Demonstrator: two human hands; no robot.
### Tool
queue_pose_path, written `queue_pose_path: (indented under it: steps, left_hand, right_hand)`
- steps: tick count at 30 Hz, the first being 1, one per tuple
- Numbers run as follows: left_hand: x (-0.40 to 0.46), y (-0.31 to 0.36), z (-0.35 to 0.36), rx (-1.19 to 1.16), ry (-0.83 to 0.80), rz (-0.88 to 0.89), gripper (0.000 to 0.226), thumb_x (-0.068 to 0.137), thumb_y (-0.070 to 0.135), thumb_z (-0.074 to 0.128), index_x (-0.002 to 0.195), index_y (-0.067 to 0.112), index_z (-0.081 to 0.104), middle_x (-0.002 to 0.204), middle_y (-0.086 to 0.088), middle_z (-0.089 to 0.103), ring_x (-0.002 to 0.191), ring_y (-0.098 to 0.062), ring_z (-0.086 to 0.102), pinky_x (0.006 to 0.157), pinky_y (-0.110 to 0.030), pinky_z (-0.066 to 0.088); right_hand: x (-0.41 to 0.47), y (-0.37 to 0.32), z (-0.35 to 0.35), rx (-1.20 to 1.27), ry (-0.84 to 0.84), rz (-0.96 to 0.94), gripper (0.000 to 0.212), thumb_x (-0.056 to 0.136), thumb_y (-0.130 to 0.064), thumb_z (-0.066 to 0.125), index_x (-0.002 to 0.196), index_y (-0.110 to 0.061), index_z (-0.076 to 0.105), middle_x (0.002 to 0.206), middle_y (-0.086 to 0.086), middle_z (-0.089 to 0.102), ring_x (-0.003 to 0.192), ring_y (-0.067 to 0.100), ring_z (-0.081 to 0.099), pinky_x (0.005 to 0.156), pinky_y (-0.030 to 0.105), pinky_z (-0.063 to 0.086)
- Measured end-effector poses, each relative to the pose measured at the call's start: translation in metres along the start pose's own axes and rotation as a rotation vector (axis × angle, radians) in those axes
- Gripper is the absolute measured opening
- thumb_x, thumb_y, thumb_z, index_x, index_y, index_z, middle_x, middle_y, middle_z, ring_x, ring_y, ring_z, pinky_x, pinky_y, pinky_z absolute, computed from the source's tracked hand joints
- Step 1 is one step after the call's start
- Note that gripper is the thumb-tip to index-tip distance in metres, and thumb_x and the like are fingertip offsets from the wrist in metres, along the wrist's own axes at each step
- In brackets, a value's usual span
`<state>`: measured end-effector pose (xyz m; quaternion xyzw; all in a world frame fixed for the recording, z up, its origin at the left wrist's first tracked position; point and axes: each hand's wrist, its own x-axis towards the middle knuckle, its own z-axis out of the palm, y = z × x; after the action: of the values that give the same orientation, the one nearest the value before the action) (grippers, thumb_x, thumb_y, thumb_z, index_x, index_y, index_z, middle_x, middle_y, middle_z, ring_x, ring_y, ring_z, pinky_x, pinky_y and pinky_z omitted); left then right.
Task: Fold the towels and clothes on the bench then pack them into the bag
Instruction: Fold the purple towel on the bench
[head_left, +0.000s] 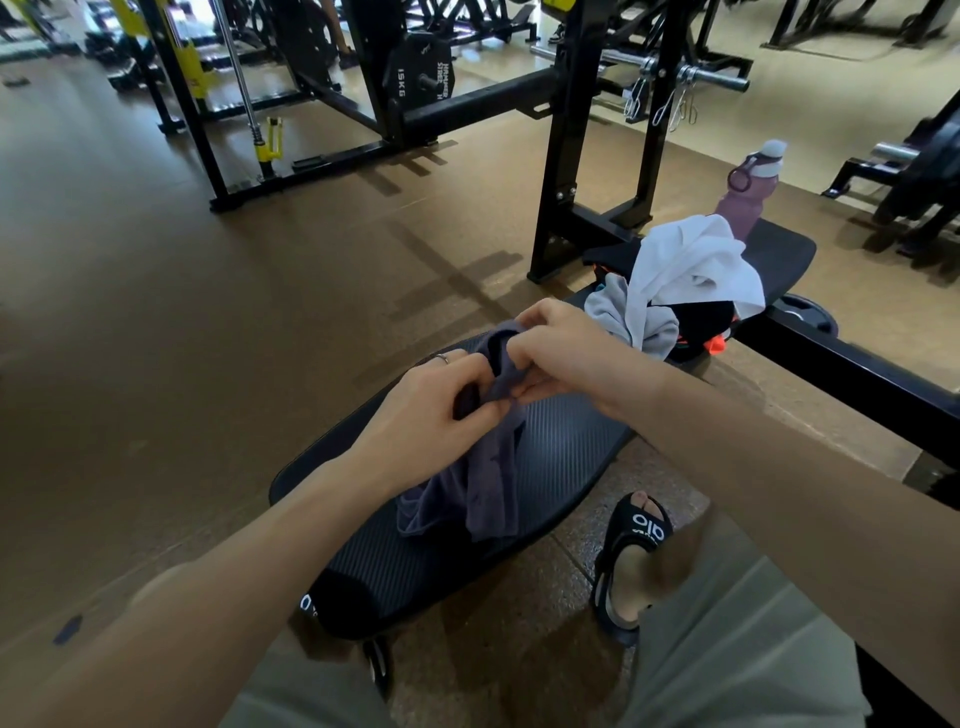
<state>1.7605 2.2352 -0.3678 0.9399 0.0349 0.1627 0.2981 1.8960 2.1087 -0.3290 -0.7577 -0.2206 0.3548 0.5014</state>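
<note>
A dark purple-grey towel (488, 483) hangs bunched over the black padded bench (566, 447). My left hand (431, 400) grips its upper edge, and my right hand (556, 348) pinches the same edge just beside it, fingers curled into the cloth. Farther along the bench lies a heap of clothes: a white garment (691, 265) on top, a light grey piece (618, 312) below it, and a black item with orange trim (706, 327). No bag is plainly visible.
A mauve water bottle (748, 187) stands on the bench's far end. A black rack upright (571, 156) rises right behind the heap. My sandalled foot (634, 561) is on the floor right of the bench. Brown gym floor (182, 338) lies to the left.
</note>
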Motion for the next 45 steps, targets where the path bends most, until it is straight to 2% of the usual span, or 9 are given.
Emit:
queue_pose_path:
  steps: [5, 10, 12, 15, 21, 27, 33, 40, 45]
  left_hand:
    - [-0.003, -0.003, -0.001, -0.005, -0.02, 0.002, 0.027, 0.086, 0.024, 0.066, 0.069, 0.022, 0.046, 0.076, 0.006, 0.049, 0.074, -0.014, 0.05, 0.065, -0.031, 0.042]
    - [-0.005, -0.003, -0.006, 0.01, -0.051, 0.034, 0.024, 0.078, 0.023, 0.062, 0.064, 0.02, 0.043, 0.078, 0.005, 0.047, 0.068, -0.015, 0.046, 0.061, -0.037, 0.043]
    - [-0.006, -0.004, -0.007, 0.029, -0.068, 0.04, 0.024, 0.076, 0.022, 0.063, 0.063, 0.017, 0.043, 0.079, 0.005, 0.047, 0.068, -0.016, 0.046, 0.06, -0.035, 0.042]
    - [-0.009, -0.007, -0.008, 0.05, -0.067, 0.027, 0.024, 0.075, 0.02, 0.062, 0.064, 0.019, 0.041, 0.076, 0.006, 0.047, 0.067, -0.015, 0.046, 0.058, -0.03, 0.039]
    - [-0.016, -0.014, -0.005, 0.071, -0.163, -0.051, 0.014, 0.087, 0.018, 0.061, 0.089, 0.028, 0.052, 0.088, 0.011, 0.05, 0.081, -0.007, 0.051, 0.069, -0.03, 0.045]
    - [-0.02, -0.016, 0.0, 0.072, -0.214, -0.096, 0.03, 0.093, 0.036, 0.066, 0.068, 0.021, 0.056, 0.088, 0.005, 0.048, 0.077, -0.011, 0.051, 0.07, -0.037, 0.049]
    - [-0.037, -0.025, -0.003, 0.286, -0.18, -0.146, 0.045, 0.096, 0.056, 0.049, 0.07, 0.022, 0.062, 0.094, 0.005, 0.064, 0.088, -0.014, 0.065, 0.075, -0.042, 0.057]
    - [-0.028, -0.041, -0.029, 0.23, -0.148, -0.193, 0.049, 0.096, 0.056, 0.052, 0.066, 0.022, 0.071, 0.083, 0.014, 0.055, 0.072, -0.004, 0.058, 0.07, -0.033, 0.051]
    - [-0.028, -0.039, -0.031, 0.361, -0.207, -0.142, 0.043, 0.1, 0.05, 0.05, 0.06, 0.035, 0.051, 0.083, 0.013, 0.052, 0.07, -0.006, 0.055, 0.067, -0.037, 0.051]
  right_hand:
    - [0.006, 0.012, -0.011, -0.363, -0.014, -0.041, 0.054, 0.085, -0.007, 0.059, 0.133, -0.022, 0.037, 0.099, 0.017, 0.068, 0.082, 0.028, 0.073, 0.071, 0.041, 0.064]
    - [0.005, 0.015, 0.0, -0.704, -0.075, -0.146, 0.032, 0.088, -0.025, 0.062, 0.118, -0.024, 0.049, 0.097, 0.005, 0.064, 0.078, 0.021, 0.066, 0.074, 0.042, 0.058]
    - [0.007, 0.015, 0.004, -0.644, -0.072, -0.077, 0.012, 0.09, -0.019, 0.055, 0.102, -0.021, 0.059, 0.09, 0.005, 0.067, 0.069, 0.022, 0.07, 0.066, 0.036, 0.061]
    - [0.01, 0.012, 0.006, -0.542, 0.031, -0.032, 0.017, 0.091, -0.011, 0.048, 0.086, -0.016, 0.063, 0.082, 0.011, 0.07, 0.064, 0.024, 0.071, 0.058, 0.03, 0.06]
    - [0.015, 0.002, 0.004, -0.166, 0.299, -0.075, 0.024, 0.088, -0.001, 0.038, 0.086, -0.004, 0.062, 0.089, 0.016, 0.063, 0.072, 0.036, 0.071, 0.065, 0.05, 0.062]
    - [0.015, -0.003, 0.006, -0.226, 0.401, -0.252, 0.028, 0.083, -0.001, 0.039, 0.076, -0.013, 0.064, 0.073, 0.007, 0.063, 0.077, 0.026, 0.066, 0.064, 0.042, 0.061]
    - [0.008, -0.018, 0.003, -0.225, 0.521, -0.421, 0.021, 0.087, -0.003, 0.044, 0.083, -0.011, 0.063, 0.067, -0.004, 0.057, 0.056, 0.006, 0.048, 0.049, 0.012, 0.035]
    - [0.009, -0.025, -0.005, -0.229, 0.601, -0.541, 0.02, 0.087, -0.002, 0.044, 0.085, -0.009, 0.063, 0.069, -0.006, 0.055, 0.062, 0.007, 0.048, 0.058, 0.017, 0.036]
    - [0.013, -0.03, -0.01, -0.219, 0.626, -0.516, 0.021, 0.086, -0.004, 0.044, 0.085, -0.01, 0.065, 0.071, -0.006, 0.057, 0.065, 0.007, 0.05, 0.061, 0.019, 0.037]
